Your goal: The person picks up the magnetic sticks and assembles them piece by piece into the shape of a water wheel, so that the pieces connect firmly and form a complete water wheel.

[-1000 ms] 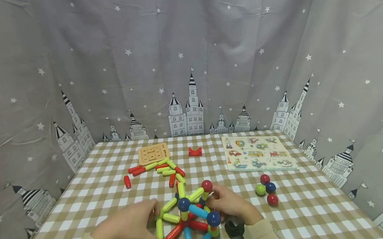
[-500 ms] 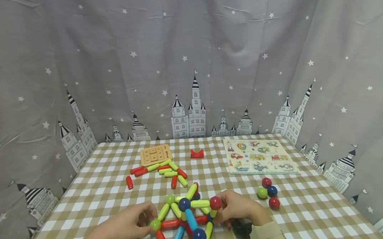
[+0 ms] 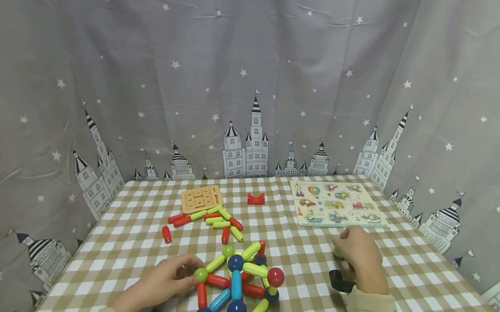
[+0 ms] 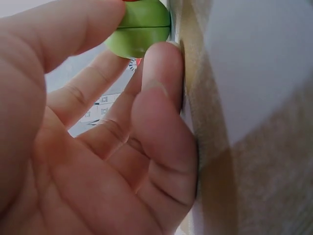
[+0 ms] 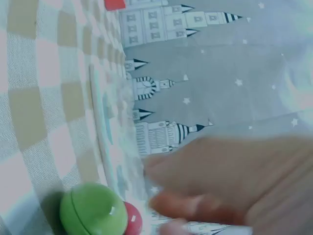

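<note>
Two hands are at work: a green ball [image 4: 139,30] on the rod structure [image 3: 238,281] is pinched by the left hand [image 3: 160,282]; loose balls [image 5: 93,210] at two o'clock are overhung by the right hand [image 3: 360,258], fingers relaxed, nothing gripped.

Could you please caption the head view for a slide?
Left hand holds the colourful rod-and-ball structure; right hand reaches loose balls.

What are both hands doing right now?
Left hand: pinching a green ball on the toy frame.
Right hand: over the loose balls, grip cannot be told.
</note>
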Motion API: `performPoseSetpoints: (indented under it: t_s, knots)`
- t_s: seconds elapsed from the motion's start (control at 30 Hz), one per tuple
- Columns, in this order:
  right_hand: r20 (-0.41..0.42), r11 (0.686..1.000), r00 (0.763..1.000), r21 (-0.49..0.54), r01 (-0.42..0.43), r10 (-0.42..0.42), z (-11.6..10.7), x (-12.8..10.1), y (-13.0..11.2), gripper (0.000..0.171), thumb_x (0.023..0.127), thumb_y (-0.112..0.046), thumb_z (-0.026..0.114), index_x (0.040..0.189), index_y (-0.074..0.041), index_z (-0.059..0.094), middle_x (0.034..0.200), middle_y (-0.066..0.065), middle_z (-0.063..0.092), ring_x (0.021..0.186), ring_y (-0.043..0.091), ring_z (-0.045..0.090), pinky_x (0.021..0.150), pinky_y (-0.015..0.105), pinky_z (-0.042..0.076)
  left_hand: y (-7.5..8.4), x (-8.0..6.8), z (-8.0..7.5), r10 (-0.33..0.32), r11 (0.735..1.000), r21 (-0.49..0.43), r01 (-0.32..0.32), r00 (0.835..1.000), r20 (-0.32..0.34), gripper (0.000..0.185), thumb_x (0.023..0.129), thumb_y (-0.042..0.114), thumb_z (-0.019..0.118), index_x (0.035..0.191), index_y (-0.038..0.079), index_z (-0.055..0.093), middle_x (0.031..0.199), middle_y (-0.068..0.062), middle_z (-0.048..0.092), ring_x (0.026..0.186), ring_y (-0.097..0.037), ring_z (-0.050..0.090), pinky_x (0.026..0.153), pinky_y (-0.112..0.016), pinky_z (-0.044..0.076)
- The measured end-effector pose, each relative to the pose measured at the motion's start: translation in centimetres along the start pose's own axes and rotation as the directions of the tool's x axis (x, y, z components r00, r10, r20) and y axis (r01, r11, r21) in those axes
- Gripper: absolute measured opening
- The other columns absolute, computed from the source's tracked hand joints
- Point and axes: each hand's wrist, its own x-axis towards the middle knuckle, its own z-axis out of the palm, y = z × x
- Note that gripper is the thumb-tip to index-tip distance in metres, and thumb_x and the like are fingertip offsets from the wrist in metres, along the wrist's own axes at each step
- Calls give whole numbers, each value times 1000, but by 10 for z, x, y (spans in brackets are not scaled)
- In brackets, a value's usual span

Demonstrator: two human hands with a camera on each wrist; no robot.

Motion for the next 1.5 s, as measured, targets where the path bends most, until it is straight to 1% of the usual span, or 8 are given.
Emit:
performPoseSetpoints:
  t_s: [0.2,0.53,0.8,0.9,1.03,1.1,1.4,1.5]
  knots:
    - [43,997,998,-70,-42,45,0,-7,3,30,72,-12,62,60,-20,36,58,-5,28,54,16,32,49,31,23,0,-1,0,-6,1000,2,6,1000,-7,36,91,35,79,121,18,69,109,0,70,88,-20,61,69,-32,54]
    - [52,983,994,-151,102,-95,25,1,-11,17,79,-21,77,90,-10,69,88,7,70,74,24,59,60,43,48,-1,-1,2,-20,1000,-7,20,1000,-18,38,92,37,78,123,18,68,111,1,70,89,-19,61,69,-33,53]
    - [45,984,984,-33,176,-174,36,3,-27,25,82,-30,80,99,-13,72,95,4,72,80,19,62,66,39,49,-2,1,3,-29,999,-23,29,999,-16,37,91,36,78,122,18,69,109,1,69,87,-20,60,70,-33,51]
    - [51,935,948,192,298,-313,35,1,-44,27,87,-33,81,104,-13,73,96,1,72,82,20,64,69,36,51,-4,1,3,-35,999,-36,35,999,-9,38,91,37,78,123,18,69,109,0,70,87,-20,60,72,-33,51]
    - [128,785,841,456,420,-525,33,-3,-73,28,91,-35,78,109,-14,74,100,1,73,86,23,66,71,35,53,-7,1,2,-21,999,-42,20,1000,-5,39,92,39,77,123,18,69,112,0,70,89,-21,60,73,-33,52]
    - [167,751,798,490,442,-579,35,-5,-83,25,92,-34,77,109,-16,74,101,-1,73,89,22,67,74,34,54,-8,0,2,-10,999,-40,10,1000,-4,39,92,40,77,123,18,69,112,0,69,89,-21,60,72,-32,51]
    - [271,754,733,454,475,-624,47,-8,-95,25,94,-34,75,116,-21,75,107,-5,73,97,15,66,87,39,53,-7,-1,2,-3,999,-40,2,1000,-14,36,92,38,77,122,19,69,110,0,70,87,-21,59,69,-30,49]
    - [275,746,746,520,415,-606,51,-7,-90,31,99,-32,69,125,-16,70,115,1,73,105,21,68,91,44,54,-5,-1,3,11,1000,-16,-12,1000,-19,39,91,37,78,124,18,68,107,-1,69,83,-20,58,66,-28,49]
